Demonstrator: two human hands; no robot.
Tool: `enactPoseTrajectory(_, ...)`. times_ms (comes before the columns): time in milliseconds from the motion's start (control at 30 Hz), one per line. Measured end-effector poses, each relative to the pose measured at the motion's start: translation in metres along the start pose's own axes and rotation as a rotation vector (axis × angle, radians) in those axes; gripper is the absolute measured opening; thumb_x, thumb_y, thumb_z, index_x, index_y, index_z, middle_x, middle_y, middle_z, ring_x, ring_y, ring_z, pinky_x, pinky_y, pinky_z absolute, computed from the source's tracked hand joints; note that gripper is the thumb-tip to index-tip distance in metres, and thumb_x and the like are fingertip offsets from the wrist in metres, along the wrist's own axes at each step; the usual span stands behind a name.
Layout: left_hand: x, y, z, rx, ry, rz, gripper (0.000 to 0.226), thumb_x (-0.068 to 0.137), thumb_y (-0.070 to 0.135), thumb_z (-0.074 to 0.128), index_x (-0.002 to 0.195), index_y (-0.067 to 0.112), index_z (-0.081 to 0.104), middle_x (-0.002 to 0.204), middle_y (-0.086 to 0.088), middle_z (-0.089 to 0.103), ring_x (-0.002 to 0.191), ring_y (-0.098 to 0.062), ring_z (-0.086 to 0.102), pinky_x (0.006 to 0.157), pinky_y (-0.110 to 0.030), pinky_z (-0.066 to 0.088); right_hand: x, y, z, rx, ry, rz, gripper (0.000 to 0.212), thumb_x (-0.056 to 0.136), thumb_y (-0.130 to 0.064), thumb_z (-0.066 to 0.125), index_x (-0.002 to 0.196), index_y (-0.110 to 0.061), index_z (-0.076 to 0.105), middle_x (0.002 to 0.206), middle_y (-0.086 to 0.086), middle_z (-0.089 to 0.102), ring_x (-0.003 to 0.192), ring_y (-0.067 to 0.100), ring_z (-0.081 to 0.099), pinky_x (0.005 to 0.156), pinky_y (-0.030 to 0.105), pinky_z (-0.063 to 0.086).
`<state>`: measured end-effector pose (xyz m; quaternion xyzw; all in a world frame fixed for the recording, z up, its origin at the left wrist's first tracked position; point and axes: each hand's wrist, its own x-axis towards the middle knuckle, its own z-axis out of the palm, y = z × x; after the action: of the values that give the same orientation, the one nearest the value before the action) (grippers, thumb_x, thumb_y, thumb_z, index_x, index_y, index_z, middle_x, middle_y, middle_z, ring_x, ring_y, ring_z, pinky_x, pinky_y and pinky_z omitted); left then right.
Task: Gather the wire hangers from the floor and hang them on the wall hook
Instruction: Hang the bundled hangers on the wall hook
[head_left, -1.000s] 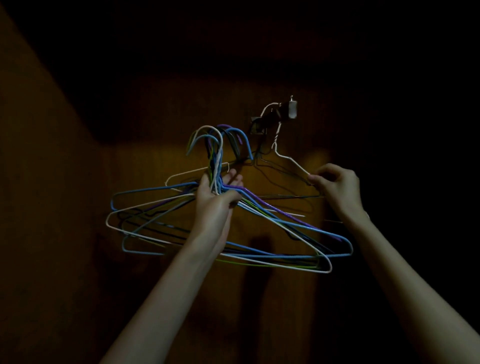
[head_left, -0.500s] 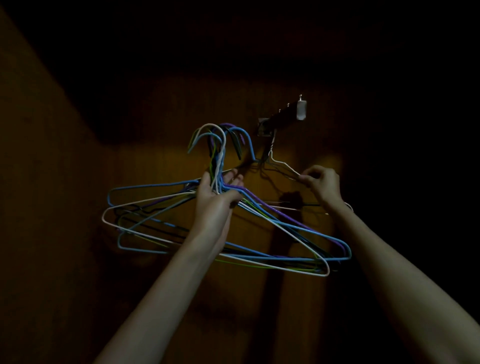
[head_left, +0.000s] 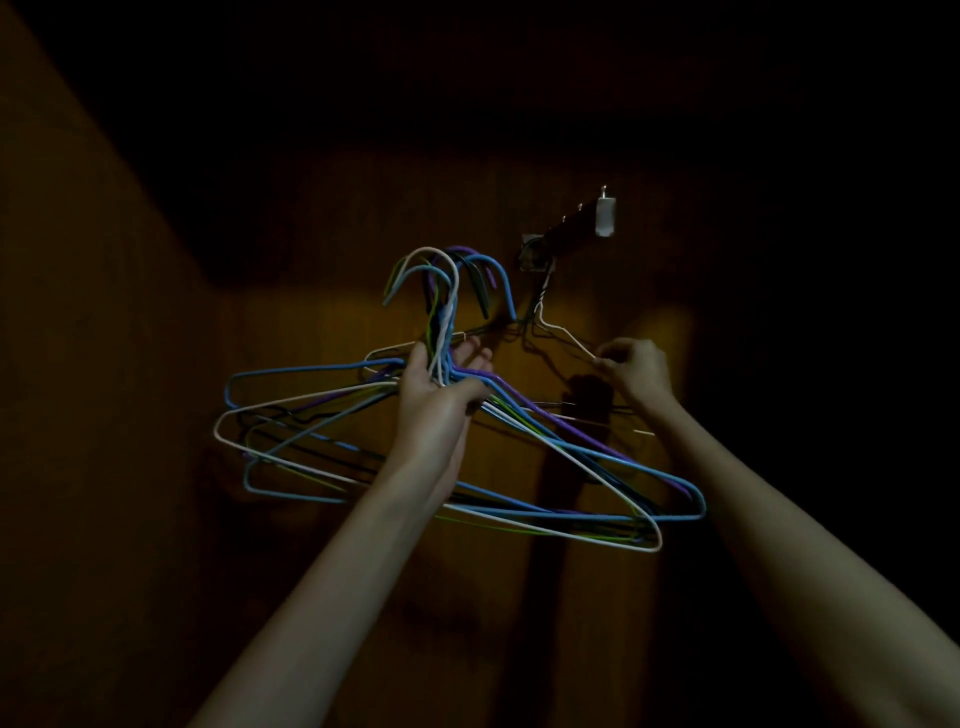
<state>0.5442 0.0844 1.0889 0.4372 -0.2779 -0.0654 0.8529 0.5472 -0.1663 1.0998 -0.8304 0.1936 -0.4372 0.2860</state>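
Holding the hangers (head_left: 467, 467) bunched at their necks in a curled left grip (head_left: 441, 395), just below the wall hook (head_left: 566, 234), suits such light, springy, tangle-prone wire, while the right grip (head_left: 631, 366) pinches a white hanger (head_left: 563, 330) already hung there.

We see the left hand (head_left: 439, 400) raised, its grip closed round the necks of a bundle of wire hangers (head_left: 545, 457), blue, white, purple, green and black. Their hooks fan out above the grip; their triangles spread to either side and below it. To the right of that grip, the right hand (head_left: 636, 366) pinches the shoulder of a white hanger (head_left: 563, 332) hanging from the wall hook (head_left: 571, 228) above. The wooden wall (head_left: 311, 338) is dimly lit.
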Motion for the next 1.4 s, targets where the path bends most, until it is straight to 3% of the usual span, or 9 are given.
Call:
enactPoseTrajectory(167, -0.006, 0.0, -0.003, -0.004, -0.008, -0.002, 0.079, 0.083, -0.025, 0.039, 0.149, 0.014, 0.021, 0.133, -0.014, 0.053, 0.11, -0.018, 0.058, 0.082, -0.019, 0.052, -0.018, -0.016, -0.016, -0.019, 0.0, -0.074, 0.032, 0.087, -0.014, 0.062, 0.118, -0.007, 0.06, 0.119, 0.007, 0.06, 0.111, 0.018, 0.055, 0.081, 0.019, 0.04)
enactPoseTrajectory(267, -0.011, 0.0, -0.003, -0.014, -0.008, -0.01, 0.08, 0.083, -0.025, 0.039, 0.15, 0.014, 0.019, 0.135, -0.015, 0.051, 0.113, -0.019, 0.057, 0.083, -0.021, 0.052, -0.042, -0.035, -0.025, 0.078, -0.085, -0.126, 0.025, 0.089, -0.015, 0.059, 0.114, -0.011, 0.061, 0.11, -0.001, 0.058, 0.1, 0.009, 0.052, 0.07, 0.011, 0.038)
enactPoseTrajectory(433, -0.022, -0.001, -0.003, -0.027, 0.029, -0.042, 0.086, 0.083, -0.025, 0.04, 0.151, 0.018, 0.008, 0.135, -0.012, 0.05, 0.107, -0.017, 0.057, 0.079, -0.026, 0.051, -0.094, -0.066, -0.035, 0.166, -0.262, -0.227, 0.013, 0.09, -0.018, 0.056, 0.102, -0.022, 0.061, 0.09, -0.014, 0.057, 0.082, -0.001, 0.054, 0.071, 0.014, 0.045)
enactPoseTrajectory(567, -0.033, 0.0, -0.003, -0.045, 0.017, -0.058, 0.086, 0.082, -0.026, 0.038, 0.151, 0.016, 0.009, 0.138, -0.016, 0.046, 0.116, -0.022, 0.054, 0.096, -0.031, 0.044, -0.131, -0.079, -0.035, 0.171, -0.421, -0.246, 0.011, 0.091, -0.02, 0.056, 0.099, -0.022, 0.063, 0.087, -0.013, 0.061, 0.079, -0.001, 0.058, 0.07, 0.014, 0.049)
enactPoseTrajectory(667, -0.041, 0.001, -0.005, -0.061, 0.002, -0.075, 0.087, 0.082, -0.027, 0.038, 0.151, 0.016, 0.006, 0.138, -0.018, 0.046, 0.121, -0.026, 0.052, 0.098, -0.033, 0.044, -0.146, -0.081, -0.032, 0.132, -0.47, -0.243, 0.011, 0.09, -0.019, 0.057, 0.098, -0.023, 0.065, 0.083, -0.014, 0.061, 0.07, -0.008, 0.058, 0.061, 0.008, 0.045)
enactPoseTrajectory(900, -0.06, 0.005, -0.008, -0.037, -0.04, -0.066, 0.086, 0.083, -0.026, 0.038, 0.15, 0.015, 0.006, 0.136, -0.017, 0.048, 0.114, -0.023, 0.056, 0.081, -0.026, 0.051, -0.165, -0.084, -0.033, 0.127, -0.334, -0.259, 0.01, 0.091, -0.018, 0.057, 0.089, -0.025, 0.063, 0.079, -0.013, 0.06, 0.071, -0.004, 0.055, 0.061, 0.007, 0.041)
enactPoseTrajectory(1067, -0.072, 0.007, -0.011, -0.043, -0.048, -0.088, 0.085, 0.084, -0.025, 0.039, 0.151, 0.018, 0.008, 0.144, -0.015, 0.04, 0.12, -0.027, 0.053, 0.074, -0.024, 0.052, -0.175, -0.09, -0.037, 0.233, -0.215, -0.219, 0.009, 0.091, -0.013, 0.057, 0.089, -0.018, 0.064, 0.077, -0.001, 0.061, 0.071, 0.009, 0.058, 0.062, 0.025, 0.052)
enactPoseTrajectory(1233, -0.082, 0.009, -0.016, -0.052, -0.043, -0.065, 0.086, 0.083, -0.027, 0.037, 0.151, 0.019, 0.009, 0.145, -0.018, 0.039, 0.124, -0.03, 0.05, 0.082, -0.027, 0.049, -0.177, -0.087, -0.052, 0.277, -0.194, -0.128, 0.011, 0.091, -0.013, 0.056, 0.086, -0.02, 0.062, 0.074, -0.003, 0.057, 0.065, 0.009, 0.055, 0.054, 0.02, 0.053)
enactPoseTrajectory(1400, -0.088, 0.014, -0.02, -0.097, -0.003, -0.077, 0.088, 0.083, -0.028, 0.036, 0.151, 0.019, 0.006, 0.144, -0.022, 0.039, 0.126, -0.031, 0.048, 0.099, -0.033, 0.042, -0.187, -0.072, -0.07, 0.175, -0.243, -0.103, 0.009, 0.092, -0.015, 0.055, 0.088, -0.02, 0.061, 0.074, -0.004, 0.058, 0.054, -0.002, 0.054, 0.046, 0.01, 0.04)
